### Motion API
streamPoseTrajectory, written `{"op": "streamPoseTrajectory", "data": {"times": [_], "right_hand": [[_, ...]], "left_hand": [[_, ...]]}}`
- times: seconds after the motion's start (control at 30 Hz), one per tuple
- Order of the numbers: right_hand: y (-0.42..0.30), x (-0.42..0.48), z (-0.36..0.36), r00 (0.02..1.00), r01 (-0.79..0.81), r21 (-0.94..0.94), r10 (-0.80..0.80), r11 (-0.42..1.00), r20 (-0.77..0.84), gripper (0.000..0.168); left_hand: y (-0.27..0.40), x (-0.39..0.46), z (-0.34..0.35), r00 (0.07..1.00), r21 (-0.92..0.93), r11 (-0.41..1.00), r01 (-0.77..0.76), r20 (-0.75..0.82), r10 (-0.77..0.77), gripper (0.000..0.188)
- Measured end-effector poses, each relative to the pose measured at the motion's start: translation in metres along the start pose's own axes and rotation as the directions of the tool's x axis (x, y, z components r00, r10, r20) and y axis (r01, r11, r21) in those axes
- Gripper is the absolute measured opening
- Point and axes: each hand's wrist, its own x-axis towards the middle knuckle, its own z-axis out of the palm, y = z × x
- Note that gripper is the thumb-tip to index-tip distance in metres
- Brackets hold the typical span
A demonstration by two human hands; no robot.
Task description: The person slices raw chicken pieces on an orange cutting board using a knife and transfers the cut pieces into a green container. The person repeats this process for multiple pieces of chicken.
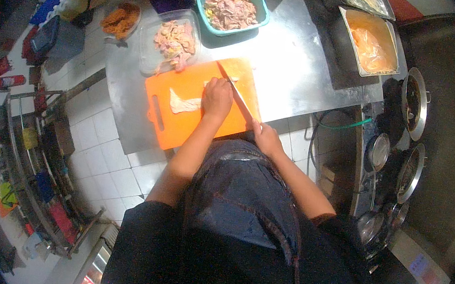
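On the orange cutting board (186, 130) lies a pale strip of raw meat (183, 103), possibly chicken. My left hand (218, 98) presses on the strip's right end with curled fingers, covering that part. In my right hand (267, 138) is the handle of a long kitchen knife (243, 100). Its blade points away from me and passes just right of my left fingertips. A few small pale bits (234, 79) lie beside the blade. Behind the board's left corner, a clear plastic container (146, 53) holds cut raw meat (176, 42).
A turquoise basin (230, 31) heaped with meat stands at the back of the steel table (288, 94). At the back right is a metal pan (362, 69) holding an orange-tinted plastic bag. Several pans, including a wide one (420, 131), line the right. A shelf rack (23, 172) stands left.
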Motion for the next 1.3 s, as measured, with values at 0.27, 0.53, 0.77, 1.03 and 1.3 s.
{"op": "streamPoseTrajectory", "data": {"times": [0.27,0.53,0.77,1.03,1.3], "right_hand": [[0.065,-0.077,-0.046,0.963,-0.224,0.154,0.194,0.962,0.190,0.071],[0.008,-0.043,-0.026,0.998,-0.045,0.187,0.037,0.981,0.047,0.071],[-0.017,-0.035,-0.025,0.997,-0.049,0.028,0.047,0.998,0.053,0.072],[-0.028,-0.020,-0.003,0.998,-0.049,-0.042,0.051,0.998,0.047,0.069],[-0.022,-0.006,0.003,0.998,-0.040,-0.052,0.042,0.998,0.043,0.069]], "left_hand": [[-0.023,-0.008,-0.032,0.993,-0.294,0.955,-0.019,-0.114,-0.016,0.021],[-0.060,-0.018,-0.038,0.994,-0.162,0.986,-0.049,0.092,0.065,0.014],[-0.053,-0.021,-0.042,0.999,-0.128,0.991,-0.030,0.025,0.033,0.013],[-0.044,-0.019,-0.018,0.990,-0.095,0.992,-0.087,-0.120,0.076,0.007],[-0.036,-0.022,-0.012,0.992,-0.044,0.997,-0.063,-0.117,0.057,0.007]]}}
